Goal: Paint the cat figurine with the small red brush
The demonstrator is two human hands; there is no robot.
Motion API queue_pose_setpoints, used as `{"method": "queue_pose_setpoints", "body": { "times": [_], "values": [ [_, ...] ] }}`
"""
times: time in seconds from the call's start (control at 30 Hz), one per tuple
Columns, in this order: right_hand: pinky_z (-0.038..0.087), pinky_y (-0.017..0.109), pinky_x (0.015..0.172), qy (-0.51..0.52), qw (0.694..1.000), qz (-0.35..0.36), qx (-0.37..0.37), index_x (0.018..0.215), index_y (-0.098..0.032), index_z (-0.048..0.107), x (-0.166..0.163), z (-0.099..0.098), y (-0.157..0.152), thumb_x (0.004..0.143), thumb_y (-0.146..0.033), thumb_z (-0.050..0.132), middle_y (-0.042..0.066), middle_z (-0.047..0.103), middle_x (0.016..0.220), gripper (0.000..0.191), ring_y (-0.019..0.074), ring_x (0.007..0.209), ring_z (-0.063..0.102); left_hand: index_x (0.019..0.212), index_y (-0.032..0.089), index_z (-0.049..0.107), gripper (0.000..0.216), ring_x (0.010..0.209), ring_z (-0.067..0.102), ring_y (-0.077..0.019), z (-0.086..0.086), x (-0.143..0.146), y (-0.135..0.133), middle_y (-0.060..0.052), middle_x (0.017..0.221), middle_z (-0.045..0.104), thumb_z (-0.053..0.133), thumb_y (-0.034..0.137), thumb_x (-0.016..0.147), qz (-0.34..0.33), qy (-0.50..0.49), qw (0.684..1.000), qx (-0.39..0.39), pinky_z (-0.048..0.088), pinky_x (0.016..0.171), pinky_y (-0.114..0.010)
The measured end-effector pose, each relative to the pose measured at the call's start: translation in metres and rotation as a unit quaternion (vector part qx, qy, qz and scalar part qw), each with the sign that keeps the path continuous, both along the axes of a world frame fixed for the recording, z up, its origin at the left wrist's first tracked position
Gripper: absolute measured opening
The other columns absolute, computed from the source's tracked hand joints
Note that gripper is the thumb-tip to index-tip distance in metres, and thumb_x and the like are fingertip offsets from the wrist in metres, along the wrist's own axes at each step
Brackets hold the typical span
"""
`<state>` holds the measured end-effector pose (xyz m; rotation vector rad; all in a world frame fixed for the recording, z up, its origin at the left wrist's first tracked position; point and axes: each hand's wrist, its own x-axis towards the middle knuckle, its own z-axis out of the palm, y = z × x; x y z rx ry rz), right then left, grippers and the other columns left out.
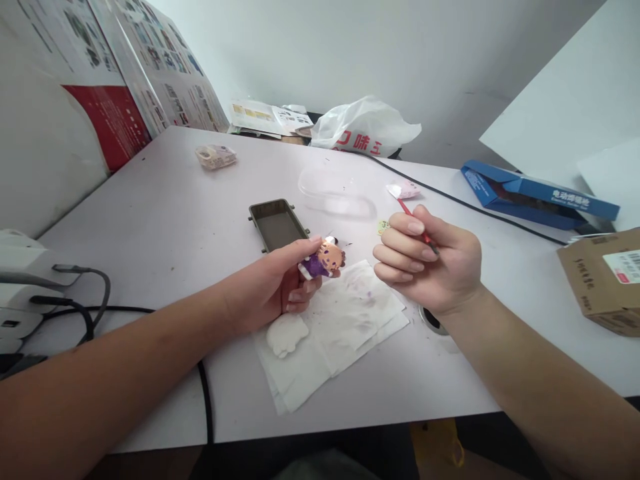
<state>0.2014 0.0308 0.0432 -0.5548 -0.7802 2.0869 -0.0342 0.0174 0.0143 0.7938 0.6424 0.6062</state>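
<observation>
My left hand (pixel 285 280) is closed around a small painted figurine (pixel 329 257) with an orange face and a purple body. Between the curled fingers of my right hand (pixel 435 260) is a thin red paintbrush (pixel 413 216), slanting up to the left, well apart from the figurine. Under my hands, stained paper tissues (pixel 345 333) lie on the table. A white unpainted plaster piece (pixel 287 335) rests on them, just below my left hand. Behind the figurine stands a dark rectangular tray (pixel 280 227). My right wrist partly covers a round dark-centred container (pixel 433 321).
A clear plastic shell (pixel 337 200), a pink packet (pixel 406 189) and a wrapped packet (pixel 216 157) lie farther back. On the right are a blue box (pixel 540 193), a cardboard box (pixel 603 280) and a black cable (pixel 465 200). Power adapters (pixel 30 287) with cords stand at left.
</observation>
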Motion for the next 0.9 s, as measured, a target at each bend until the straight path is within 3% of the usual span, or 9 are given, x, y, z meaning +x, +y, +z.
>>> {"method": "queue_pose_setpoints", "body": {
  "times": [0.17,0.47,0.67,0.77,0.9],
  "values": [
    [0.022,0.023,0.046,-0.017,1.000,-0.016,0.005,0.070,-0.021,0.049,0.000,0.000,0.000,0.095,-0.034,0.058,-0.007,0.023,0.052,0.030,0.0090,0.049,0.018,0.088,0.017,0.064,0.039,0.050,0.025,-0.0072,0.000,0.000,0.000,0.004,0.059,0.036,0.053,0.054,0.096,0.005,0.010,1.000,-0.001,0.024,0.044,-0.018],
    [0.020,0.029,0.044,-0.186,0.973,-0.078,0.114,0.068,-0.027,0.040,0.001,-0.002,0.005,0.090,-0.049,0.059,-0.006,0.013,0.056,0.037,0.0124,0.048,0.012,0.090,0.017,0.066,0.038,0.051,0.027,-0.0083,0.001,0.000,0.000,0.003,0.061,0.038,0.054,0.053,0.095,-0.016,0.016,0.999,0.032,0.025,0.045,-0.019],
    [0.026,0.028,0.047,-0.183,0.970,-0.078,0.142,0.068,-0.022,0.057,-0.005,-0.014,0.009,0.093,-0.041,0.062,-0.006,0.028,0.053,0.032,0.0103,0.048,0.028,0.089,0.017,0.067,0.039,0.052,0.028,-0.0075,0.001,0.000,-0.001,0.003,0.061,0.038,0.053,0.053,0.096,-0.025,0.028,0.999,0.039,0.027,0.046,-0.017],
    [0.035,0.028,0.053,-0.243,0.940,-0.125,0.204,0.071,-0.019,0.067,-0.008,-0.024,0.011,0.092,-0.037,0.065,-0.003,0.044,0.054,0.028,0.0108,0.054,0.044,0.089,0.016,0.066,0.039,0.052,0.032,-0.0072,0.000,0.001,-0.001,0.003,0.062,0.040,0.055,0.054,0.094,-0.023,0.037,0.998,0.038,0.031,0.046,-0.016],
    [0.048,0.029,0.062,-0.404,0.830,-0.182,0.338,0.083,-0.018,0.075,-0.011,-0.033,0.010,0.092,-0.036,0.066,0.003,0.065,0.067,0.022,0.0134,0.065,0.060,0.091,0.016,0.066,0.039,0.054,0.040,-0.0081,-0.001,0.003,0.000,0.001,0.065,0.046,0.060,0.054,0.091,-0.007,0.048,0.999,0.020,0.041,0.048,-0.017]
  ]
}}
